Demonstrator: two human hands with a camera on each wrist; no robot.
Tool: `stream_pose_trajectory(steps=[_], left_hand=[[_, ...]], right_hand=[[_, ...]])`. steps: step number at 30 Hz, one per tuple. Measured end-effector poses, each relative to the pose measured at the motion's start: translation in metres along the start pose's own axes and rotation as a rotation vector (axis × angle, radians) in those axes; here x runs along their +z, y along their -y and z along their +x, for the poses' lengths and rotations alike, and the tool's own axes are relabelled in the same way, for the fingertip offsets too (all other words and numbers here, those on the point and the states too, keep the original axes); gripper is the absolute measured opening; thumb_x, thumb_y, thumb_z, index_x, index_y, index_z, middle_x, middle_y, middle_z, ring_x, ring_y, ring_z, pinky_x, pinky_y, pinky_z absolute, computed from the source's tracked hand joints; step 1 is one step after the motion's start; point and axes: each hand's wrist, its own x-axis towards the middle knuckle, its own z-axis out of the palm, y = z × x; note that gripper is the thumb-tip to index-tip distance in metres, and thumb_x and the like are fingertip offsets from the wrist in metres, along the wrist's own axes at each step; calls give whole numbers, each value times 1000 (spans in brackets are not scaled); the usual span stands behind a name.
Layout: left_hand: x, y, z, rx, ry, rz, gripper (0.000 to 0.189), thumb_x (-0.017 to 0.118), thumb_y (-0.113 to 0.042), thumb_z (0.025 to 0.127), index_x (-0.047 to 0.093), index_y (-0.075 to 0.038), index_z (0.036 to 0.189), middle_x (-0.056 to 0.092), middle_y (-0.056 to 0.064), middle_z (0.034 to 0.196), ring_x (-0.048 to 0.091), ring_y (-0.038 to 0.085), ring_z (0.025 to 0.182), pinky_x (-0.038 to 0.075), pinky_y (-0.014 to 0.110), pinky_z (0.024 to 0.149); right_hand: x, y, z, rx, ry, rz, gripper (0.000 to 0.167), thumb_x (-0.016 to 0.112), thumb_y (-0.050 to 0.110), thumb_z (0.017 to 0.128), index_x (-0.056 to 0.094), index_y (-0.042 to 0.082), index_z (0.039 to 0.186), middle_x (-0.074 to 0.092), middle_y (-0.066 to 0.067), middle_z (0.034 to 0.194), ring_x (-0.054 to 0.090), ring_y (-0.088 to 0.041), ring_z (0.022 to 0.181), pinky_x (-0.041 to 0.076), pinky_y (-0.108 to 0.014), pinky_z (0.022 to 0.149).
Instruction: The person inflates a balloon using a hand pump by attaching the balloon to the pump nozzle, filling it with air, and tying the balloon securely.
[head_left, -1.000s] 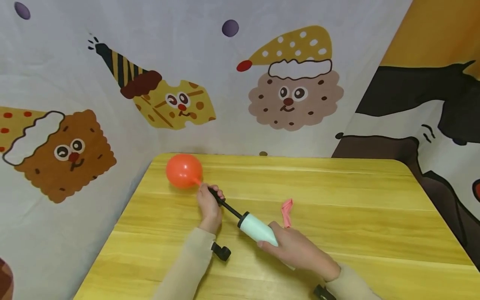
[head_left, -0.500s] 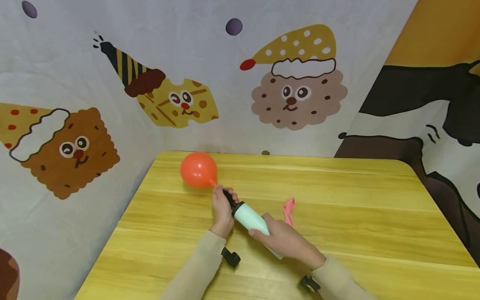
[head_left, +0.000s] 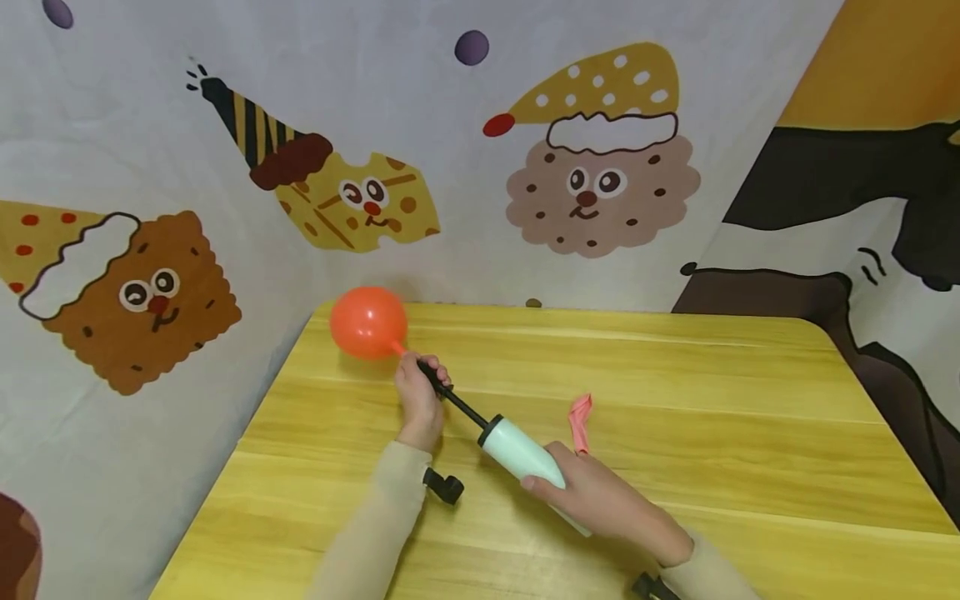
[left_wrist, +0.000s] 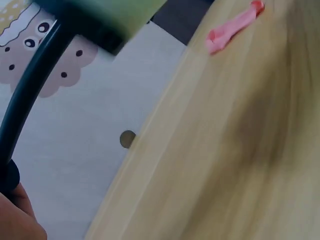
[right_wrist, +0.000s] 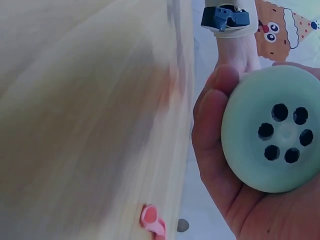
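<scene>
A mint-green hand pump (head_left: 521, 450) with a black rod is held between both hands over the table. My right hand (head_left: 600, 496) grips the pump's body; the right wrist view shows its round end (right_wrist: 287, 132) with several holes. My left hand (head_left: 418, 396) grips the black handle at the far end, where the neck of a round, inflated red-orange balloon (head_left: 369, 323) meets the fingers. The rod is drawn out, with a length of it bare between handle and body. The nozzle and balloon mouth are hidden in the left hand.
A limp pink balloon (head_left: 580, 423) lies on the wooden table (head_left: 712, 400), just beyond the right hand. Behind the table hangs a white cloth (head_left: 465, 275) printed with cartoon snacks. A black wrist camera (head_left: 444, 486) sticks out from the left sleeve.
The pump was pushed together half a second ago and is now drawn apart again. My left hand and the inflated balloon moved left; my right hand moved right and down.
</scene>
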Motion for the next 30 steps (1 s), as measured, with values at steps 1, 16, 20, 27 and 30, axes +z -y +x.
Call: stream_pose_trajectory(steps=[1,16,20,27,30], left_hand=[[-2,0,1,-5,-2,2,38,32,-19,111,52,-6,82,55,-1,64,50,10,47,46,21,45],[-7,28,-21,-89,14,61,36,27,-25,115,48,2,103,54,1,73,51,11,56,47,22,52],[-5,35,-30,-118,26,74,37,27,-26,115,46,6,114,54,1,76,51,11,58,48,22,54],[-4,45,-38,-132,41,111,36,28,-27,115,46,4,111,55,0,77,53,10,59,49,22,58],[-5,46,-36,-103,29,113,35,29,-27,115,49,-1,103,55,0,75,53,10,57,49,22,56]], right_hand=[[-1,-1,-3,-3,4,-6,54,60,52,102,56,3,125,57,2,78,54,-9,61,48,-28,51],[5,-5,3,8,8,-43,52,59,56,102,57,6,117,55,3,74,53,-9,58,47,-29,48],[9,-4,12,6,8,-24,53,58,55,102,56,4,115,55,2,72,54,-10,54,48,-30,45],[16,-3,24,29,-4,-24,61,58,57,101,57,0,120,56,-1,72,56,-12,53,47,-31,44],[20,-2,25,31,-10,-13,63,58,57,101,56,-2,122,58,-1,73,56,-12,53,48,-31,44]])
